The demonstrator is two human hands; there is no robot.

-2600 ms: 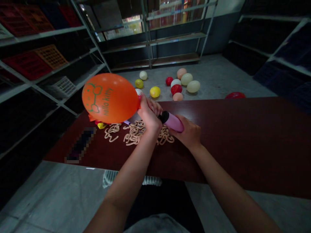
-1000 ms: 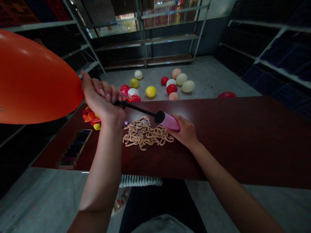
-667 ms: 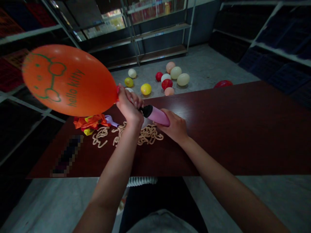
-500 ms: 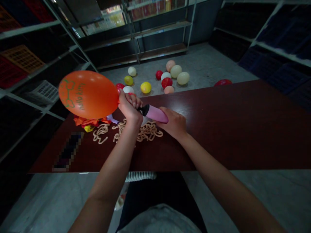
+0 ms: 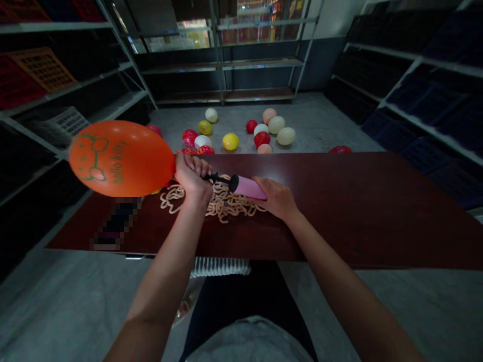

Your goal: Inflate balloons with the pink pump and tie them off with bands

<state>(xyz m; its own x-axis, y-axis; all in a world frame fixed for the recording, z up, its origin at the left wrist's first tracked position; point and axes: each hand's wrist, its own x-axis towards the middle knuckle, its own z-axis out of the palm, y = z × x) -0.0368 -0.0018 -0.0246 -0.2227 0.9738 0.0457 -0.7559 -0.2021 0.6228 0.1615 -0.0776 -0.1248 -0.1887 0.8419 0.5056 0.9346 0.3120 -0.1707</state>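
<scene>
A large orange balloon (image 5: 124,158) with green "hello kitty" print stretches out to the left of my left hand (image 5: 193,176). That hand is closed around the balloon's neck and the black end of a hand pump. The pump's pink barrel (image 5: 249,187) is gripped by my right hand (image 5: 277,197), and a narrow black section shows between barrel and left hand. Where balloon and pump meet is hidden by my left fingers. Beneath the hands lies a heap of tan, curly, uninflated long balloons (image 5: 226,203) on the dark brown table (image 5: 358,206).
A blurred-out dark flat object (image 5: 118,223) lies on the table's left. Beyond the table, several inflated balloons, including a yellow one (image 5: 230,142), rest on the floor. Shelves with crates (image 5: 49,68) line the left; further racks (image 5: 260,64) stand at the back and right.
My view has tilted up. The left hand and pink barrel are farther apart, with more of the black section showing. The orange balloon looks somewhat larger and reaches further left.
</scene>
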